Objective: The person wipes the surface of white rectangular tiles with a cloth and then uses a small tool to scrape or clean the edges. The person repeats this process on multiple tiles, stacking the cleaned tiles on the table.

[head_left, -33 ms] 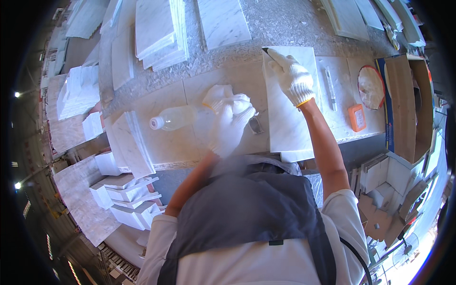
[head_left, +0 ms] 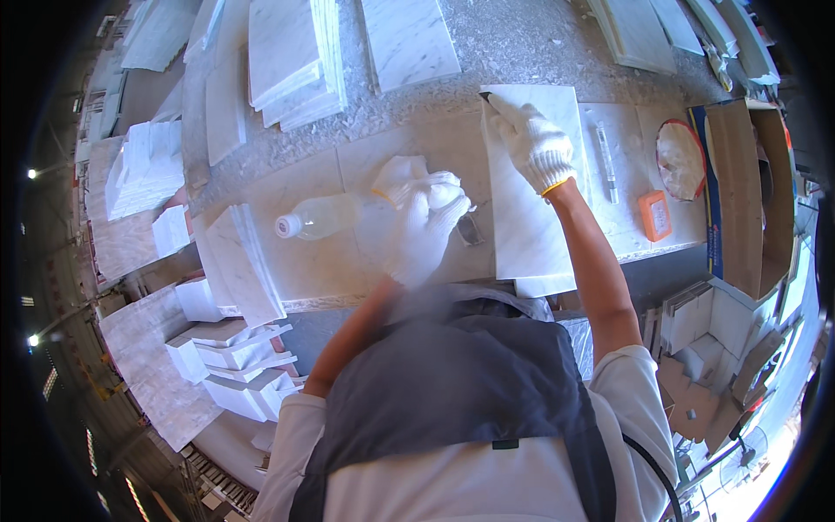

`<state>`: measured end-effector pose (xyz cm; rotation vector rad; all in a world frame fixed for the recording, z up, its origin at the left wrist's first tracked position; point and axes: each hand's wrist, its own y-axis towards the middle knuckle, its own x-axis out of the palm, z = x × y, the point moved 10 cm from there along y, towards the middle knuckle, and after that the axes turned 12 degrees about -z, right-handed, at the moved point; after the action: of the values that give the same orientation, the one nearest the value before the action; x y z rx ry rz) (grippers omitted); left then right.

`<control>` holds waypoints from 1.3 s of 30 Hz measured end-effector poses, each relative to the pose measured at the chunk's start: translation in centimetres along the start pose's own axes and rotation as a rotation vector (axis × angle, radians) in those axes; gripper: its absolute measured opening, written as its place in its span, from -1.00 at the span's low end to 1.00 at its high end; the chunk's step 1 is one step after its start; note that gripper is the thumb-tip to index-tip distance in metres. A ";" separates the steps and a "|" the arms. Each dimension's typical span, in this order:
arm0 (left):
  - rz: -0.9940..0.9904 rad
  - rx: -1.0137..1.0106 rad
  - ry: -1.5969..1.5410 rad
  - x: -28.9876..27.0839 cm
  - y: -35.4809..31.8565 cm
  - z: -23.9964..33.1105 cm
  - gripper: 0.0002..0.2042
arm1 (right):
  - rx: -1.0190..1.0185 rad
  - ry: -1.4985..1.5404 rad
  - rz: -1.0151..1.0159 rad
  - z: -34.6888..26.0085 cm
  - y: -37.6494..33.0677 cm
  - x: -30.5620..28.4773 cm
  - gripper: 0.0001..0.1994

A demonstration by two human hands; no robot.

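Observation:
My right hand (head_left: pixel 537 143), in a white knit glove with a yellow cuff edge, reaches over a white marble slab (head_left: pixel 535 230). Its fingers are closed on a small black piece (head_left: pixel 486 97) at the slab's far left corner; most of that piece is hidden. To the left, my left hand (head_left: pixel 426 228) is gloved too, with fingers curled; what they hold, if anything, is hidden. Touching it on the far side lies a crumpled white glove (head_left: pixel 398 174) with a yellow edge. A small dark flat thing (head_left: pixel 470 230) rests just right of the left hand.
A clear bottle (head_left: pixel 323 216) lies on its side at left. Right of the slab are a marker pen (head_left: pixel 606 162), an orange-framed block (head_left: pixel 654 216), a round red-rimmed bowl (head_left: pixel 680 160) and a cardboard box (head_left: pixel 735 191). Stacked marble slabs (head_left: pixel 287 52) stand at the back.

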<state>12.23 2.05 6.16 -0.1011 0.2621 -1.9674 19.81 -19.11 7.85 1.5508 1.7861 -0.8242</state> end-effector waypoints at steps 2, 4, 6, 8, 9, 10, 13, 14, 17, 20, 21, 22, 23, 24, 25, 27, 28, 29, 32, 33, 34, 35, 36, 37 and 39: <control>0.012 -0.022 -0.020 -0.1 0.2 -0.3 -0.77 | 0.000 -0.233 -0.020 -0.6 -0.6 0.7 -0.59; 0.088 -0.033 -0.144 -0.8 -0.2 -1.3 -0.83 | -0.047 -0.256 0.038 -1.2 -2.0 0.5 -0.60; 0.124 0.038 0.008 -1.5 0.1 -0.9 -0.84 | -0.010 -0.240 -0.011 -0.8 -2.8 0.9 -0.59; 0.118 0.090 0.125 -2.2 0.9 -0.4 -0.80 | -0.114 -0.129 0.062 -2.0 -3.7 -0.1 -0.61; 0.093 0.085 0.159 -2.3 1.6 -0.4 -0.74 | -0.238 -0.084 0.171 -3.3 -4.4 -1.3 -0.62; 0.096 0.088 0.229 -2.4 2.3 0.0 -0.71 | -0.262 -0.034 0.232 -3.6 -5.2 -2.1 -0.62; 0.153 0.106 0.517 -2.8 3.8 2.0 -0.73 | -0.046 0.118 0.150 -1.9 -6.5 -1.9 -0.64; 0.106 -0.006 0.368 -2.8 4.6 0.9 -0.66 | 0.024 0.183 0.135 -1.1 -7.3 -1.8 -0.64; -0.023 -0.070 0.226 -2.3 6.7 0.6 -0.54 | -0.047 0.072 0.185 -2.1 -8.7 -2.0 -0.64; -0.048 0.199 0.540 -1.7 8.6 3.2 -0.56 | -0.020 0.086 0.192 -1.7 -9.4 -1.8 -0.63; -0.055 0.184 0.584 -1.7 9.5 2.9 -0.57 | -0.047 0.093 0.217 -1.8 -9.5 -1.9 -0.63; -0.073 0.095 0.634 -1.8 10.3 2.0 -0.58 | -0.072 0.101 0.242 -2.0 -9.7 -2.1 -0.63; -0.042 0.207 0.720 -1.6 10.2 3.2 -0.60 | -0.071 0.114 0.242 -1.8 -9.6 -2.0 -0.62; -0.023 0.233 0.827 -1.4 10.3 3.7 -0.60 | -0.072 0.128 0.243 -1.7 -9.6 -2.0 -0.62; -0.017 0.173 0.939 -1.4 10.7 3.7 -0.60 | -0.069 0.139 0.229 -1.6 -9.5 -1.9 -0.62; -0.018 0.086 1.139 -1.2 11.1 4.2 -0.58 | -0.066 0.113 0.228 -1.4 -9.5 -1.7 -0.62; 0.000 0.094 1.207 -0.8 11.0 4.9 -0.58 | -0.070 0.092 0.227 -1.3 -9.5 -1.6 -0.62; -0.005 0.042 1.272 -0.7 11.1 5.1 -0.59 | -0.063 0.110 0.226 -1.1 -9.5 -1.3 -0.62; 0.037 -0.009 1.432 -0.2 11.3 6.1 -0.61 | -0.046 0.134 0.233 -0.2 -9.6 -0.7 -0.62; 0.051 -0.023 1.478 -0.1 11.4 6.2 -0.61 | -0.030 0.137 0.221 0.2 -9.6 -0.4 -0.62; 0.058 -0.011 1.495 0.0 11.5 6.4 -0.62 | -0.028 0.141 0.203 0.5 -9.6 -0.1 -0.62; 0.056 -0.013 1.512 0.1 11.6 6.3 -0.63 | -0.043 0.112 0.176 0.5 -9.6 0.2 -0.53; 0.049 -0.021 1.531 0.2 11.8 6.2 -0.64 | -0.074 0.083 0.142 0.3 -9.6 0.5 -0.43; 0.053 -0.002 1.541 0.3 11.9 6.3 -0.65 | -0.091 0.054 0.108 0.2 -9.5 0.8 -0.33; 0.048 0.016 1.571 0.5 12.1 6.2 -0.66 | -0.083 0.078 0.086 0.3 -9.5 1.0 -0.33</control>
<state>24.02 -3.85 9.36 1.4749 1.2020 -1.5874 10.30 -19.88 7.40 1.6135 1.7715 -0.6491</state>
